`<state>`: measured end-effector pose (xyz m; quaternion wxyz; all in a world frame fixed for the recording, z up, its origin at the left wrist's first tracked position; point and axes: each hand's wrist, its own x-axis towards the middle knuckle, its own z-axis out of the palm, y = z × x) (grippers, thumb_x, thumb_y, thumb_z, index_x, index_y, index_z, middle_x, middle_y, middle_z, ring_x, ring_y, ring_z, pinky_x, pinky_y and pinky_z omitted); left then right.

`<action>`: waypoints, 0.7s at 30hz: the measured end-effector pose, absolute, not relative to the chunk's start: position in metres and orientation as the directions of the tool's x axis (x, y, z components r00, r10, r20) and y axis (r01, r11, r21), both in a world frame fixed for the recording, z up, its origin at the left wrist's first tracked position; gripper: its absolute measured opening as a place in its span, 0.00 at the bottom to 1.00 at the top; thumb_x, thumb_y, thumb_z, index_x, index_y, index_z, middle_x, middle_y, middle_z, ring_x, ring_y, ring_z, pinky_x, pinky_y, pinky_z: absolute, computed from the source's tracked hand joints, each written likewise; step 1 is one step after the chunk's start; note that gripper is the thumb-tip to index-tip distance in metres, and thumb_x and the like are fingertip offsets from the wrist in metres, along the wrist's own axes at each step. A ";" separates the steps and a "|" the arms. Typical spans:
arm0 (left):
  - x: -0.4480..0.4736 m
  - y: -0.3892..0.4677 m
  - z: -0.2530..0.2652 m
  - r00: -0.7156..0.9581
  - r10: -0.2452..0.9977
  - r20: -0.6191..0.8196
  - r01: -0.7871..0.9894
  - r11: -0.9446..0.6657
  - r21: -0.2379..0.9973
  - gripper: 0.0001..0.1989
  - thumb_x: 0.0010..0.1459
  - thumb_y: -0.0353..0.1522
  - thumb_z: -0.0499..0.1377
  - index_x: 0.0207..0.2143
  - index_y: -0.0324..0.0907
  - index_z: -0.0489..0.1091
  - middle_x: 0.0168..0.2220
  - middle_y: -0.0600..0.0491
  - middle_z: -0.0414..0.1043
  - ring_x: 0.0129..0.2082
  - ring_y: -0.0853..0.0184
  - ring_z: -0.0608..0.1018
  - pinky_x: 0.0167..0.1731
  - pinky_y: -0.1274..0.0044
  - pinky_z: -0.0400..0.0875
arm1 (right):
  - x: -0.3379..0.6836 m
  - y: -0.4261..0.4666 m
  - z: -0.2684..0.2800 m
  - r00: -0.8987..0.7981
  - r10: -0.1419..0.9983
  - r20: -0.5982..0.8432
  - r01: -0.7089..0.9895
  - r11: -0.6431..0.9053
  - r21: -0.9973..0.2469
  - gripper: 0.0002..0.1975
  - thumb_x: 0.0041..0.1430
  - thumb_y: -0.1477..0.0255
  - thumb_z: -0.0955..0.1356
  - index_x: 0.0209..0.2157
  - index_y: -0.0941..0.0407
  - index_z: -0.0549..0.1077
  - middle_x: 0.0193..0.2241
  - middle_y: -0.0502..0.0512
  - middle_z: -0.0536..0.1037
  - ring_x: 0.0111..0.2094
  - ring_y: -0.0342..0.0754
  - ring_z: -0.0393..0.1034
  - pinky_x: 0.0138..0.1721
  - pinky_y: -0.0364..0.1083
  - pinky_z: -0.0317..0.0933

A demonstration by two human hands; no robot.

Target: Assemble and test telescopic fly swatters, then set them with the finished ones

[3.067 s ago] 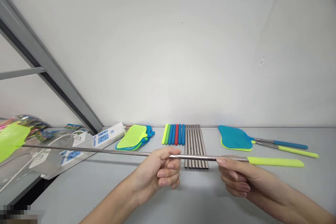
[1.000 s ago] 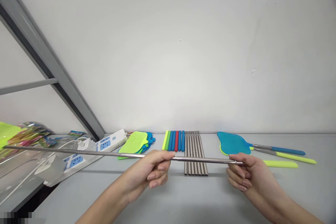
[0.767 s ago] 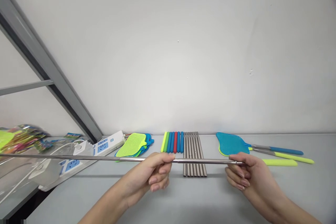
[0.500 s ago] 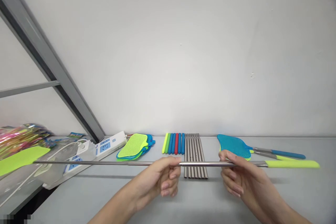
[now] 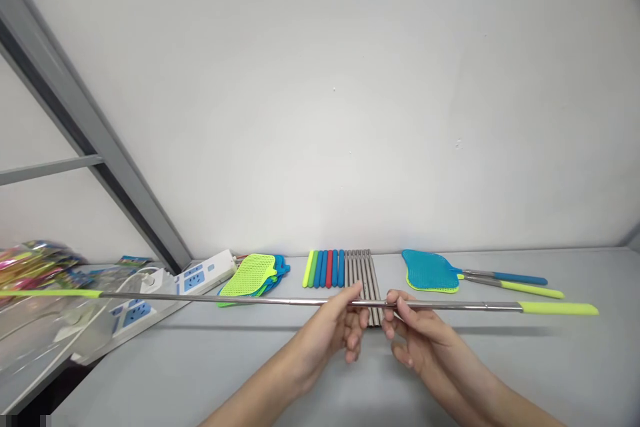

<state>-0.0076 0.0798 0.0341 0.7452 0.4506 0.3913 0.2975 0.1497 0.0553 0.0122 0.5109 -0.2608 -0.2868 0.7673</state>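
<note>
A long fly swatter point(image 5: 230, 299) with a telescopic metal rod lies level across the view, held above the table. Its yellow-green head, turned edge-on, runs out at the left, and its yellow-green grip points right. My left hand point(image 5: 345, 323) pinches the rod near the middle between thumb and fingers. Close beside it, my right hand point(image 5: 420, 330) is closed on the same rod, short of the grip. Behind the hands lie a row of coloured handle grips point(image 5: 324, 269) and a row of bare metal rods point(image 5: 361, 273), partly covered by fingers.
Loose mesh swatter heads point(image 5: 253, 275) are stacked at the back left. Two whole swatters, one with a blue head point(image 5: 433, 271), lie at the back right. A white power strip point(image 5: 200, 277) with cables and plastic-wrapped goods point(image 5: 37, 267) occupy the left, under a grey metal frame point(image 5: 100, 133).
My right hand has slid left along the rod, closer to my left hand. The swatter's head has turned from slanted to nearly edge-on. The view has shifted slightly.
</note>
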 end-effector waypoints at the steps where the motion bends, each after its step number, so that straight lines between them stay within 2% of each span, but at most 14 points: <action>1: -0.014 0.079 0.034 0.464 0.835 -0.294 -0.125 0.391 0.912 0.21 0.55 0.45 0.44 0.23 0.39 0.64 0.12 0.60 0.55 0.13 0.75 0.60 0.20 0.80 0.56 | 0.151 0.056 0.010 -0.307 0.942 -0.133 -0.668 -0.313 -0.675 0.06 0.55 0.70 0.63 0.32 0.57 0.69 0.27 0.51 0.64 0.27 0.41 0.58 0.20 0.38 0.50; 4: -0.032 0.075 0.033 0.325 0.928 -0.180 -0.196 0.253 0.947 0.16 0.56 0.42 0.46 0.39 0.42 0.64 0.17 0.59 0.62 0.15 0.74 0.63 0.23 0.79 0.59 | 0.157 0.060 0.003 -0.189 0.961 -0.202 -0.783 -0.272 -0.560 0.06 0.53 0.70 0.63 0.26 0.56 0.67 0.21 0.48 0.61 0.21 0.39 0.55 0.19 0.39 0.50; 6: -0.040 0.072 0.031 0.314 0.939 -0.139 -0.158 0.196 0.968 0.17 0.56 0.40 0.47 0.44 0.42 0.62 0.23 0.55 0.67 0.17 0.73 0.66 0.27 0.77 0.61 | 0.160 0.062 0.000 -0.117 0.966 -0.232 -0.822 -0.225 -0.523 0.07 0.52 0.69 0.63 0.24 0.56 0.66 0.19 0.47 0.59 0.20 0.40 0.53 0.18 0.39 0.50; 8: -0.041 0.069 0.028 0.364 0.922 -0.132 -0.127 0.190 0.974 0.18 0.57 0.40 0.46 0.42 0.38 0.64 0.27 0.51 0.69 0.19 0.71 0.69 0.29 0.75 0.63 | 0.160 0.062 -0.002 -0.119 0.962 -0.244 -0.822 -0.233 -0.519 0.07 0.51 0.68 0.64 0.23 0.56 0.66 0.19 0.47 0.58 0.19 0.40 0.52 0.18 0.39 0.50; 11: -0.033 0.066 0.025 0.463 0.878 -0.118 -0.111 0.190 0.976 0.19 0.57 0.40 0.46 0.40 0.36 0.67 0.28 0.47 0.70 0.21 0.69 0.71 0.30 0.73 0.64 | 0.154 0.058 -0.003 -0.246 0.943 -0.222 -0.774 -0.329 -0.540 0.07 0.52 0.68 0.63 0.24 0.57 0.66 0.18 0.47 0.58 0.18 0.39 0.52 0.17 0.39 0.47; 15: -0.015 0.066 0.026 0.577 0.810 -0.100 -0.106 0.197 0.975 0.18 0.58 0.38 0.46 0.40 0.36 0.67 0.28 0.47 0.71 0.21 0.68 0.72 0.29 0.73 0.64 | 0.148 0.052 0.000 -0.395 0.900 -0.187 -0.653 -0.418 -0.632 0.06 0.53 0.71 0.62 0.29 0.58 0.68 0.21 0.49 0.63 0.22 0.40 0.57 0.18 0.38 0.47; 18: -0.005 0.068 0.026 0.591 0.802 -0.086 -0.159 0.221 0.962 0.18 0.58 0.39 0.45 0.41 0.36 0.66 0.27 0.47 0.70 0.21 0.68 0.72 0.28 0.74 0.64 | 0.149 0.051 0.003 -0.400 0.901 -0.168 -0.630 -0.403 -0.663 0.07 0.54 0.69 0.62 0.30 0.58 0.69 0.24 0.52 0.66 0.25 0.42 0.60 0.20 0.39 0.50; 21: -0.002 0.070 0.023 0.590 0.803 -0.084 -0.236 0.271 0.933 0.19 0.58 0.40 0.44 0.40 0.36 0.66 0.27 0.47 0.69 0.22 0.68 0.71 0.28 0.73 0.64 | 0.153 0.053 0.003 -0.324 0.925 -0.197 -0.652 -0.369 -0.663 0.13 0.54 0.64 0.62 0.28 0.59 0.69 0.20 0.51 0.66 0.22 0.41 0.59 0.20 0.40 0.51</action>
